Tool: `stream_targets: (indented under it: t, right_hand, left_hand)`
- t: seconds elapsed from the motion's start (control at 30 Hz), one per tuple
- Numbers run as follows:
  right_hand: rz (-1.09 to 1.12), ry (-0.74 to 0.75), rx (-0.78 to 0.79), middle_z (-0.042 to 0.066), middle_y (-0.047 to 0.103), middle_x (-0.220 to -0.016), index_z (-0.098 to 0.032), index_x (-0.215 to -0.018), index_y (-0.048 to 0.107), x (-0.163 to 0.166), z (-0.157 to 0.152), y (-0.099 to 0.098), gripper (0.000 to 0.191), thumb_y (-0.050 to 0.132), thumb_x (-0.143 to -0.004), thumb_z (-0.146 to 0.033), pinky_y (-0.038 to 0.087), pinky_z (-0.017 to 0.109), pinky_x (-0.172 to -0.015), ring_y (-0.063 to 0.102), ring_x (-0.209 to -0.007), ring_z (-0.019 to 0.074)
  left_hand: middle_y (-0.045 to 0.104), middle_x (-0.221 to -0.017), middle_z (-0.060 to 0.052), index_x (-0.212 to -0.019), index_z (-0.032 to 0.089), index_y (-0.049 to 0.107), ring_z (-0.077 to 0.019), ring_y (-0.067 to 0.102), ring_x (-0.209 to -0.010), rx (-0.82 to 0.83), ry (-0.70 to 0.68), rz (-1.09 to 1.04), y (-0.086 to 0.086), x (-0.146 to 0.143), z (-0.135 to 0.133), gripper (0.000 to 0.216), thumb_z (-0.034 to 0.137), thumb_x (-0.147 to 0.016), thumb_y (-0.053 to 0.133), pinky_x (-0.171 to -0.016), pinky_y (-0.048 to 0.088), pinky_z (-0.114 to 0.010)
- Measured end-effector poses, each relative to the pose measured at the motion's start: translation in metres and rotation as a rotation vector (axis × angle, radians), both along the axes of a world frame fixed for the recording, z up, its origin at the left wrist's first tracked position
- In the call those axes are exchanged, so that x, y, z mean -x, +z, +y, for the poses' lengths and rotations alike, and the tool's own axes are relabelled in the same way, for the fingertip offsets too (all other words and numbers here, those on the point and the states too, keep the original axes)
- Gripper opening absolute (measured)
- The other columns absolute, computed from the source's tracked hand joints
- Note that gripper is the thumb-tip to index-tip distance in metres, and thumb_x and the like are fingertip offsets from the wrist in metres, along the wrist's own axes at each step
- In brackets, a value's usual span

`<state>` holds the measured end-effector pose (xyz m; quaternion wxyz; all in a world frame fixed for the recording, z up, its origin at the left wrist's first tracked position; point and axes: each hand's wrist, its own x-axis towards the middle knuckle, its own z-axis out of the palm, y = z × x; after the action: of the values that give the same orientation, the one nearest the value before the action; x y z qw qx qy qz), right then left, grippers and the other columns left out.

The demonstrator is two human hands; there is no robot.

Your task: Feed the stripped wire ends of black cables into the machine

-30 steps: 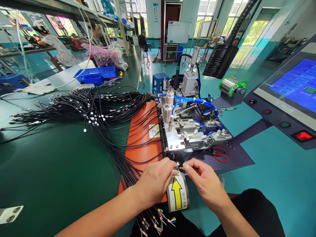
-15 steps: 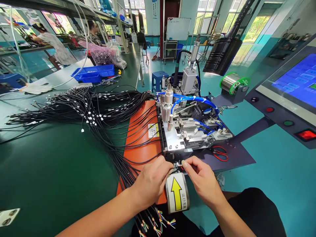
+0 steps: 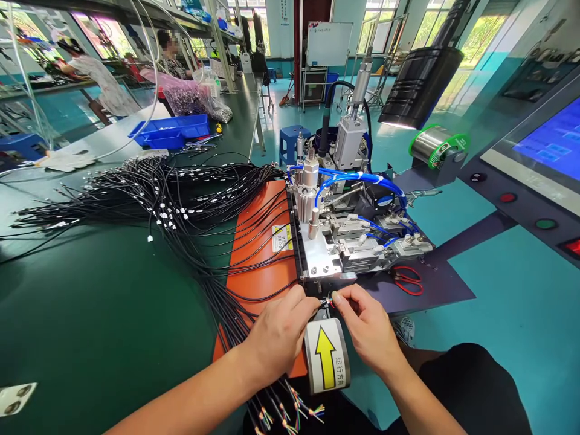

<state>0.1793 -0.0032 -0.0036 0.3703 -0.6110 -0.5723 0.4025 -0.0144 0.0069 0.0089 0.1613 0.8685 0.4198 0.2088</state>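
Observation:
My left hand is closed in a pinch on the end of a black cable, just above a rounded guard with a yellow arrow. Facing it, my right hand pinches the thin coloured wires at that cable end; a red one shows at the fingertips. Both hands are at the front edge of a metal machine with blue air hoses. Several black cables run under my left forearm, and their stripped ends with coloured wires hang below it.
A large heap of black cables covers part of the green table and crosses an orange sheet. Red-handled scissors lie right of the machine. A solder spool, a black lamp and a screen panel stand further right.
The view has shifted slightly, so the machine, lamp and screen panel sit a little further right. Both hands keep their pinch at the cable end, with only slight finger movement.

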Motion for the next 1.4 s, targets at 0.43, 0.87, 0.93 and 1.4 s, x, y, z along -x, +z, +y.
stream_targets:
  t: [0.43,0.87,0.93,1.4]
  right_hand:
    - [-0.002,-0.001,0.017,0.0,0.058,-0.077,-0.02,-0.08,0.062,0.0001,0.0002,-0.0015,0.033,0.049,-0.097,-0.045,0.04,0.028,-0.067,0.053,-0.072,0.0171]
    - [0.012,-0.018,0.004,0.001,0.06,-0.078,-0.021,-0.08,0.063,0.0019,-0.0016,-0.0028,0.034,0.05,-0.096,-0.046,0.042,0.027,-0.066,0.055,-0.072,0.0177]
    - [0.016,-0.02,0.01,0.001,0.061,-0.078,-0.02,-0.08,0.063,0.0019,-0.0017,-0.0029,0.034,0.049,-0.096,-0.047,0.042,0.027,-0.066,0.055,-0.073,0.0181]
    - [0.006,-0.063,0.012,0.002,0.062,-0.076,-0.02,-0.08,0.064,0.0036,-0.0024,-0.0039,0.033,0.051,-0.095,-0.047,0.043,0.027,-0.064,0.056,-0.071,0.0179]
  left_hand:
    - [0.048,-0.085,-0.004,-0.103,0.018,0.062,-0.0171,0.048,-0.07,0.044,0.01,0.018,-0.0003,-0.0004,-0.0003,0.024,0.012,-0.096,0.04,-0.06,0.042,-0.028]
    - [0.047,-0.084,-0.004,-0.101,0.018,0.062,-0.0171,0.049,-0.07,0.041,0.027,0.035,-0.0001,-0.002,0.0003,0.024,0.011,-0.095,0.04,-0.061,0.043,-0.027]
    - [0.047,-0.084,-0.004,-0.101,0.018,0.062,-0.0171,0.05,-0.071,0.044,0.032,0.039,-0.0003,-0.0021,0.0002,0.024,0.011,-0.095,0.04,-0.062,0.043,-0.027]
    - [0.047,-0.084,-0.004,-0.099,0.018,0.062,-0.0176,0.05,-0.071,0.037,0.034,0.077,0.0001,-0.0031,0.0005,0.024,0.009,-0.092,0.042,-0.061,0.043,-0.028]
